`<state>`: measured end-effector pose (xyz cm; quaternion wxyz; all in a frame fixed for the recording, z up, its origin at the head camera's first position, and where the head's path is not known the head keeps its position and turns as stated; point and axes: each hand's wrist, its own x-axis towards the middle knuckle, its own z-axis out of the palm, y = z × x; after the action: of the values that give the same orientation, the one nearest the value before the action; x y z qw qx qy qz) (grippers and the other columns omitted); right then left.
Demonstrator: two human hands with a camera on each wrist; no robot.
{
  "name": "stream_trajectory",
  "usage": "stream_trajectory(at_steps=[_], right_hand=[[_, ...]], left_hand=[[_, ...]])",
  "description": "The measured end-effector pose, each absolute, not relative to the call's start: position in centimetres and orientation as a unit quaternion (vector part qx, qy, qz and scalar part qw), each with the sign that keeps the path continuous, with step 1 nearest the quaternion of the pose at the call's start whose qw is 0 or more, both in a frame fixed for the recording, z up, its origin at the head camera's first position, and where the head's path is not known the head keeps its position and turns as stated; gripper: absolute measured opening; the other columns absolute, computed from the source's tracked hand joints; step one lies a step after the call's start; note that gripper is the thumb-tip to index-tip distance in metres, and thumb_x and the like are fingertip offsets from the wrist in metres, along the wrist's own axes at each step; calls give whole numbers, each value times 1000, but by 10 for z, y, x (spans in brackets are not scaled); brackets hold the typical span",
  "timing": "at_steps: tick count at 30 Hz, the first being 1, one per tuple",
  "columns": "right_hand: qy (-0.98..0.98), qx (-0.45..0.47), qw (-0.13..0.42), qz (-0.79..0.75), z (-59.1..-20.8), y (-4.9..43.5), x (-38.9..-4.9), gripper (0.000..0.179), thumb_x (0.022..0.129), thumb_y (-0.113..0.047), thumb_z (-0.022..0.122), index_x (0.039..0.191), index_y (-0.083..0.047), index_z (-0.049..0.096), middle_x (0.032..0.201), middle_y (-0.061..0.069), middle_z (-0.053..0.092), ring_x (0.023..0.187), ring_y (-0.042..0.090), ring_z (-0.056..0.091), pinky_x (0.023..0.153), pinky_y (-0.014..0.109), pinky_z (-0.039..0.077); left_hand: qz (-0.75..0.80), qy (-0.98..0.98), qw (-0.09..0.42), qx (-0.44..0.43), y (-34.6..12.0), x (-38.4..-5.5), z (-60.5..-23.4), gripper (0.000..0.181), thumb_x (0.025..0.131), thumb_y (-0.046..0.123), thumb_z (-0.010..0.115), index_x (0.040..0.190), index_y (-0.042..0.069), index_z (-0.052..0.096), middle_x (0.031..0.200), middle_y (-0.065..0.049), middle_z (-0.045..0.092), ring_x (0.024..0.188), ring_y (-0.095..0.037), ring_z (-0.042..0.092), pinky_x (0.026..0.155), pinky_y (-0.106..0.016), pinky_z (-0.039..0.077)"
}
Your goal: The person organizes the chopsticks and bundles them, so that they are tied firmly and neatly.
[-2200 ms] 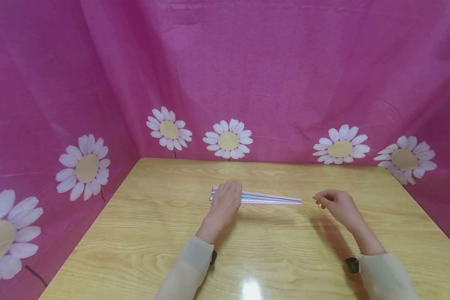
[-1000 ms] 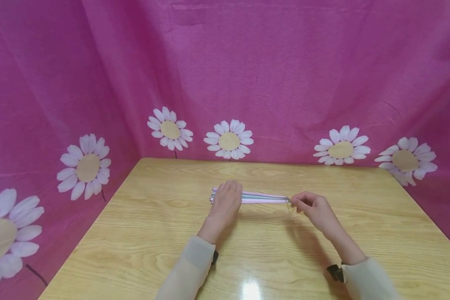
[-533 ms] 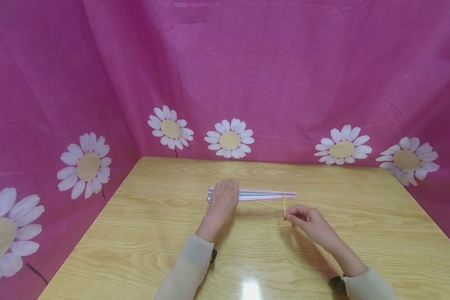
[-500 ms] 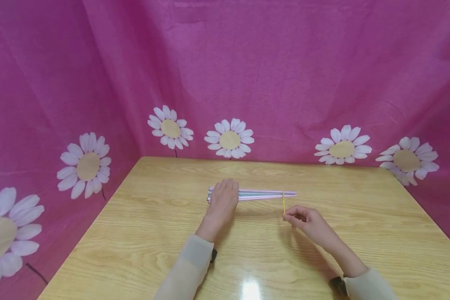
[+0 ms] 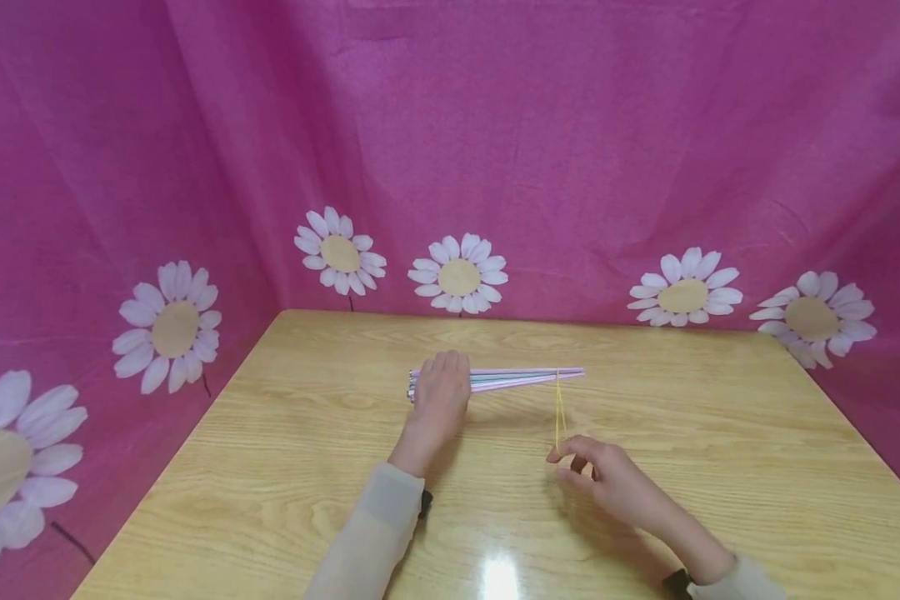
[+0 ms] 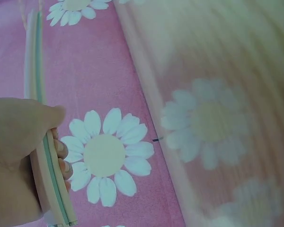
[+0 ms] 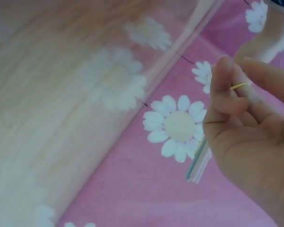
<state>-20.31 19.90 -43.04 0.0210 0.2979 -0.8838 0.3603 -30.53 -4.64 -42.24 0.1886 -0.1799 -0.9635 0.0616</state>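
My left hand (image 5: pixel 441 402) grips a bundle of pink, white and green chopsticks (image 5: pixel 513 378), held level above the table with the thin ends pointing right. In the left wrist view, the thumb and fingers wrap round the chopsticks (image 6: pixel 37 61). A yellow rubber band (image 5: pixel 559 412) loops over the bundle near the thin ends and stretches down toward me. Its lower end is hooked on a finger of my right hand (image 5: pixel 611 479), whose thumb stands apart. The right wrist view shows the rubber band (image 7: pixel 239 86) lying across a bent finger.
The light wooden table (image 5: pixel 270 467) reaches back to a pink curtain (image 5: pixel 555 150) printed with white daisies, which also hangs along the left and right sides. A bright light reflection lies on the table's near part.
My right hand has brought the rubber band from the right onto the thin ends of the chopsticks, then drawn it down toward me, stretching it. The left hand has lifted the bundle slightly.
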Motion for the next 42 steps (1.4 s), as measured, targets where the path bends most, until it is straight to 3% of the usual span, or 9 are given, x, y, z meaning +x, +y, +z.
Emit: stream_trajectory(at_steps=[7,10,16,22,30,33,36,39,42], right_hand=[[-876,405,150,214,-436,192,-202,48,80,5,69,126,-4,61,123,10,67,84,4,58,73,25,52],[-873,412,212,151,-436,192,-205,67,81,-8,72,144,-11,48,143,7,56,90,5,54,79,26,48],[-873,366,322,24,-439,188,-212,60,95,-45,49,148,-17,42,150,-2,48,82,11,44,69,27,35],[-891,250,376,-50,-445,182,-214,86,71,-73,47,145,-30,44,156,9,38,85,29,48,69,44,35],[-920,144,361,-52,-436,172,-206,103,66,-89,38,151,-30,34,133,29,57,66,32,52,61,37,30],[-922,162,352,-16,-431,170,-203,106,73,-90,34,153,-20,32,98,21,72,51,24,51,59,34,31],[-934,183,300,56,-424,172,-201,105,77,-80,50,155,-14,25,56,0,58,42,10,38,58,30,31],[-950,183,201,156,-415,182,-204,107,78,-63,68,158,-18,12,64,2,65,42,3,29,57,26,35],[-948,165,82,258,-405,200,-210,100,86,-50,68,157,-31,0,109,23,71,41,6,40,52,24,41]], left_hand=[[63,-958,207,-189,-45,-304,-427,10,91,4,56,97,7,49,85,-2,46,76,-15,41,65,-23,30],[69,-956,205,-199,-43,-301,-430,8,92,5,55,97,7,49,84,-1,46,76,-15,42,65,-23,30],[73,-954,210,-202,-42,-298,-431,12,91,5,57,101,7,50,87,-1,48,80,-15,45,68,-24,35],[88,-948,229,-202,-39,-297,-431,12,91,4,56,101,8,50,88,0,47,80,-14,44,69,-23,34],[114,-948,237,-180,-40,-299,-429,12,92,6,57,101,9,50,87,1,46,77,-13,39,66,-22,31],[118,-945,243,-182,-41,-299,-429,15,89,5,58,101,10,50,87,1,46,77,-13,39,67,-22,31],[120,-942,249,-189,-42,-300,-430,16,88,4,58,101,10,49,88,1,46,79,-12,40,68,-22,33],[114,-940,256,-195,-44,-302,-429,19,86,2,58,101,9,49,89,1,46,81,-13,42,71,-23,36],[108,-939,255,-205,-46,-303,-428,20,86,2,58,100,10,48,90,1,45,83,-13,42,74,-23,37]])
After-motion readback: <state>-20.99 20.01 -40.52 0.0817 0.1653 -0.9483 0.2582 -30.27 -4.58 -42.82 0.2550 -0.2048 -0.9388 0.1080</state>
